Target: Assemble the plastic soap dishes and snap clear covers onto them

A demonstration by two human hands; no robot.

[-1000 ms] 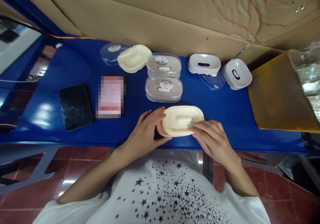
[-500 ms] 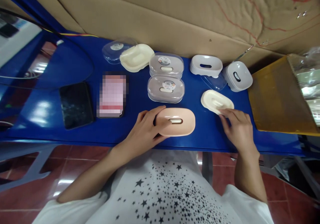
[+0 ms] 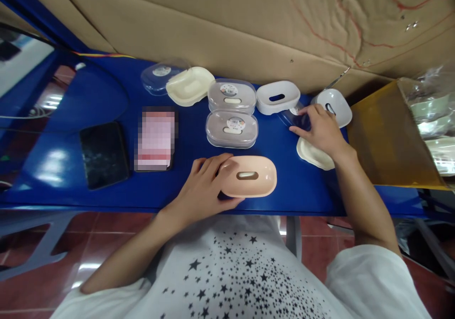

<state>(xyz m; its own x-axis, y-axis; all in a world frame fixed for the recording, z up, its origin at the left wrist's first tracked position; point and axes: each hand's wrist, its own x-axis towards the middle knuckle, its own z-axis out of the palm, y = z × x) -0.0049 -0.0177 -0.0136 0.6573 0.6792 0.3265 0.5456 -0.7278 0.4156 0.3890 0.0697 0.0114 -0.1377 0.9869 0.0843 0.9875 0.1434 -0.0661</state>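
My left hand [image 3: 206, 184] is wrapped round the left end of a peach oval dish [image 3: 261, 177] near the table's front edge. Over a clear lid [image 3: 288, 118] at the right, my right hand [image 3: 322, 129] has its thumb and fingers apart; whether it touches the lid cannot be made out. A cream tray [image 3: 313, 154] lies partly under that wrist. Behind are a white slotted dish [image 3: 278, 97] and a grey-white dish [image 3: 339, 108], the latter partly covered by my fingers. Two lidded dishes, one [image 3: 231, 96] behind the other [image 3: 232, 129], stand in the middle.
At the left lie a phone [image 3: 155, 139] and a dark tablet [image 3: 104, 154]. A cream tray [image 3: 188, 86] overlaps a clear lid [image 3: 156, 78] behind them. A cardboard box [image 3: 377, 134] with wrapped items stands right.
My right hand has let go of the cream tray and moved up and back to the clear lid. That tray has shifted right, and the white slotted dish has moved left. My left hand stays on the peach dish.
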